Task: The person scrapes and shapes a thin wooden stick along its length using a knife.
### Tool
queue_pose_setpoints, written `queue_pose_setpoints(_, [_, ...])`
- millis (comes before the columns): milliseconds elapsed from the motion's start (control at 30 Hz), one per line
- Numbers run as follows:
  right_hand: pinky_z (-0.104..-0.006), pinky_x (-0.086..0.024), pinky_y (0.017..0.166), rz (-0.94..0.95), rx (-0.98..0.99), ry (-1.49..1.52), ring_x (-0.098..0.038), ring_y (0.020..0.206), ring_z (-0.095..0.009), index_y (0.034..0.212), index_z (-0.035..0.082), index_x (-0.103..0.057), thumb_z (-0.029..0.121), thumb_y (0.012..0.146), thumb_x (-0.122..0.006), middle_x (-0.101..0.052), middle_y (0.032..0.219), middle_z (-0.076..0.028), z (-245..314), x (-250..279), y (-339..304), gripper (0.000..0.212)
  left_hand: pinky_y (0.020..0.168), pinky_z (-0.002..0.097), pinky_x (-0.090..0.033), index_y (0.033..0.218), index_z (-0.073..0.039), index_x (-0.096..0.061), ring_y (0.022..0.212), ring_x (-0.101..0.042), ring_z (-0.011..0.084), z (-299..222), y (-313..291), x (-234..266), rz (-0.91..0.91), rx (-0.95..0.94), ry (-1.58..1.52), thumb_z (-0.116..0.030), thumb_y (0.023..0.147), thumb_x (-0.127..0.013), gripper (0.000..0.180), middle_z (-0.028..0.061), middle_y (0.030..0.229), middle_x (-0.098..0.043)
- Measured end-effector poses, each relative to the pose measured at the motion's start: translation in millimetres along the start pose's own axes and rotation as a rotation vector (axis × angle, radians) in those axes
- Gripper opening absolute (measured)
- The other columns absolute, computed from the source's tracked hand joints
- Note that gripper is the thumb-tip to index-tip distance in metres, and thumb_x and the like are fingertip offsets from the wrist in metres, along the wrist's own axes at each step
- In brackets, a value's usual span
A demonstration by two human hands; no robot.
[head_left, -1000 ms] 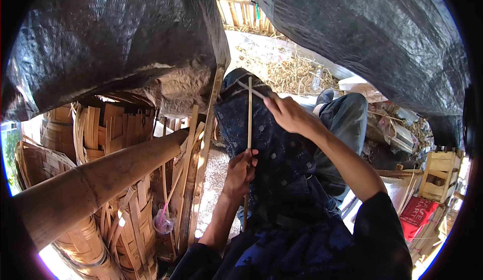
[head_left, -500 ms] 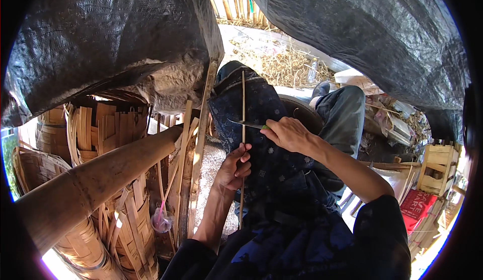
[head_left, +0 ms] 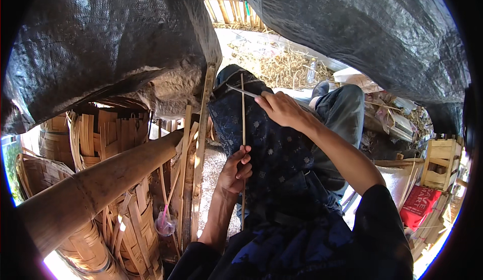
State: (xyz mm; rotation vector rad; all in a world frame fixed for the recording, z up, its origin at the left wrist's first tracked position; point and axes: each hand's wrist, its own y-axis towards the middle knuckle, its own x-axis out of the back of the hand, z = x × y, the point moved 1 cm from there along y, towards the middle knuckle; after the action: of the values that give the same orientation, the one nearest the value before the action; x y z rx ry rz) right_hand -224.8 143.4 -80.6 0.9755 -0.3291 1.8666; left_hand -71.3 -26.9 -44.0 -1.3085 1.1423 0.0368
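The right hand [head_left: 284, 110] has just gone away from the body, taking the knife [head_left: 248, 94] from a crossing close to the left hand [head_left: 235, 170] half a second ago back up to near the far tip of the thin pale strip [head_left: 243, 116]. The strip lies lengthwise over the dark patterned cloth [head_left: 225, 124] across the lap, its near end running down beside the torso. A long stretch of it is now bare between blade and left hand, which has hardly shifted. The left fingers are curled closed, thumb against the strip, pinching it partway along; the right fingers are wrapped closed around the knife's handle. The blade lies slantwise across the strip, though I cannot tell whether its edge bites.
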Motion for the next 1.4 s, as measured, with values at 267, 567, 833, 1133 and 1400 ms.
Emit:
queue_pose_setpoints(267, [-0.0444,-0.041,0.048,0.367,-0.056,0.079,-0.053,0.052,-0.036,0.080,0.002,-0.054,0.025,0.088,-0.057,-0.050,0.052,-0.017,23,13,-36,0.025,0.036,0.0171,-0.020,0.099,-0.010,-0.056,0.037,-0.026,0.0030,0,-2,11,0.093,0.027,-0.042,-0.023,0.094,-0.048,0.016,-0.0063,0.062,-0.042])
queue_pose_setpoints(567, [-0.0435,-0.042,0.045,0.032,0.017,-0.062,-0.054,0.047,-0.035,0.069,0.000,-0.051,0.029,0.093,-0.049,-0.052,0.052,-0.018,-22,-15,26,0.038,0.037,0.0174,-0.021,0.099,-0.010,-0.056,0.037,-0.026,0.0034,4,1,8,0.040,0.006,-0.017,-0.023,0.094,-0.047,0.017,-0.0055,0.064,-0.043])
queue_pose_setpoints(833, [-0.0456,-0.040,0.055,0.242,-0.215,0.124,-0.056,0.061,-0.037,0.084,0.000,-0.054,0.025,0.092,-0.049,-0.054,0.062,-0.020,6,27,-3,0.027,0.038,0.0176,-0.024,0.102,-0.005,-0.058,0.039,-0.030,0.0034,5,1,-10,-0.193,-0.080,0.164,-0.024,0.093,-0.050,0.022,-0.0036,0.070,-0.052])
queue_pose_setpoints(1133, [-0.0431,-0.045,0.045,0.361,-0.115,-0.155,-0.056,0.048,-0.036,0.064,0.003,-0.052,0.033,0.089,-0.053,-0.051,0.048,-0.017,22,29,-30,0.039,0.036,0.0173,-0.025,0.100,0.000,-0.060,0.040,-0.034,0.0019,19,8,-16,-0.343,-0.261,0.510,-0.024,0.093,-0.051,0.026,-0.0001,0.068,-0.054])
queue_pose_setpoints(1400, [-0.0421,-0.048,0.046,0.283,-0.129,-0.214,-0.059,0.049,-0.033,0.066,0.001,-0.054,0.039,0.092,-0.045,-0.056,0.052,-0.017,1,6,-22,0.047,0.035,0.0171,-0.023,0.101,-0.001,-0.059,0.039,-0.030,0.0017,28,7,-19,-0.377,-0.252,0.578,-0.026,0.094,-0.050,0.027,-0.0019,0.066,-0.049])
